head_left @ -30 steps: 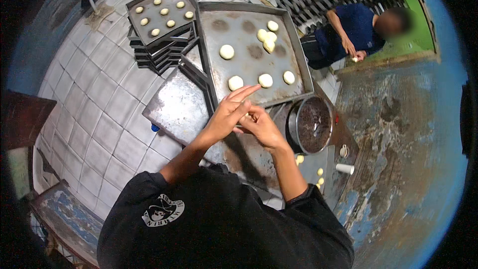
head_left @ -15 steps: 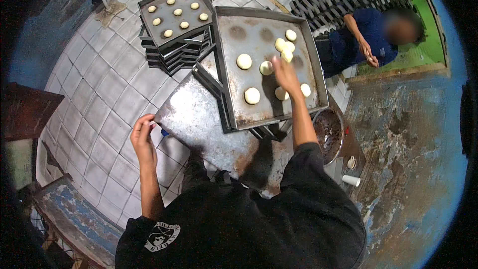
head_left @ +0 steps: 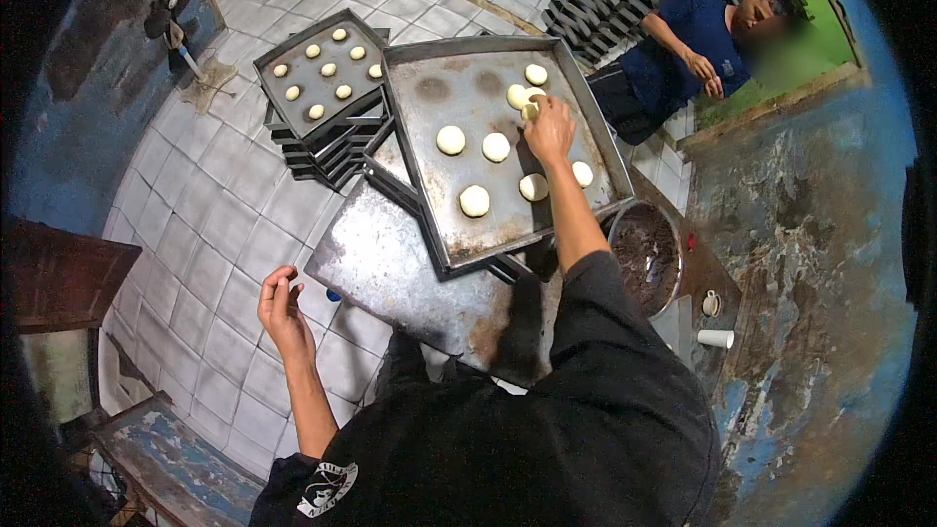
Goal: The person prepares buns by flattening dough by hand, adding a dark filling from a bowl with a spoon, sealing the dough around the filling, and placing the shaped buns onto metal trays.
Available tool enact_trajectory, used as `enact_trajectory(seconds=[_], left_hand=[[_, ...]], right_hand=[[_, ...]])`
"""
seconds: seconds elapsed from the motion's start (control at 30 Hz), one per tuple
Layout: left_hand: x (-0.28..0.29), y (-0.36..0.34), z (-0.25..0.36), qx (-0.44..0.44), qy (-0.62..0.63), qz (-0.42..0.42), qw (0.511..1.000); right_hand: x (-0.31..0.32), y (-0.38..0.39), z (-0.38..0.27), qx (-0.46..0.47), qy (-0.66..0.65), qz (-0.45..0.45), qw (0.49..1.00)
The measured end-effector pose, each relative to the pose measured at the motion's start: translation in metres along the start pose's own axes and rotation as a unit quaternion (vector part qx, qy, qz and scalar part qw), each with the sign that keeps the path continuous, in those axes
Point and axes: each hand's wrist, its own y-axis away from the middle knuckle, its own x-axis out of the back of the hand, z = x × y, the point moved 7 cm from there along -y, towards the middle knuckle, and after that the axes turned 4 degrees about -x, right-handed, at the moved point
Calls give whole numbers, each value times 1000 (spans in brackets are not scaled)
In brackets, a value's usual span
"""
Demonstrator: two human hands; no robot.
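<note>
My right hand (head_left: 549,129) reaches over the large metal baking tray (head_left: 429,185), its fingers closed round a pale dough ball (head_left: 530,111) in a small cluster. Two other balls of that cluster, one a dough ball (head_left: 517,97) on its left side, touch or nearly touch the one I hold. Separate dough balls lie around the tray, including a middle dough ball (head_left: 496,146) and a near-left dough ball (head_left: 474,201). My forearm partly covers the near right of the tray. Off to the left, my left hand (head_left: 285,312) hangs in the air, empty, with loosely bent fingers and the thumb apart.
The tray rests on other trays on a metal-topped table (head_left: 381,254). Behind to the left stands a tray stack (head_left: 327,137) topped with dough balls. At right are a bowl of dark brown filling (head_left: 646,254), a white cup (head_left: 715,339) and another person (head_left: 673,59).
My right hand has moved from beside the middle dough ball to the cluster farther back and closed on a ball there. The view has shifted slightly. My left hand stays empty.
</note>
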Motion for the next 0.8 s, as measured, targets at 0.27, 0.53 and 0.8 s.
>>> enact_trajectory(seconds=[0.27, 0.53, 0.8], left_hand=[[-44, 21, 9, -26, -5, -52, 998], [-262, 146, 0, -141, -142, -368, 908], [-360, 354, -103, 78, -216, -494, 839]], right_hand=[[56, 32, 21, -74, 22, -84, 993], [178, 209, 74, -178, -543, -155, 806], [231, 388, 158, -342, -426, -7, 837]])
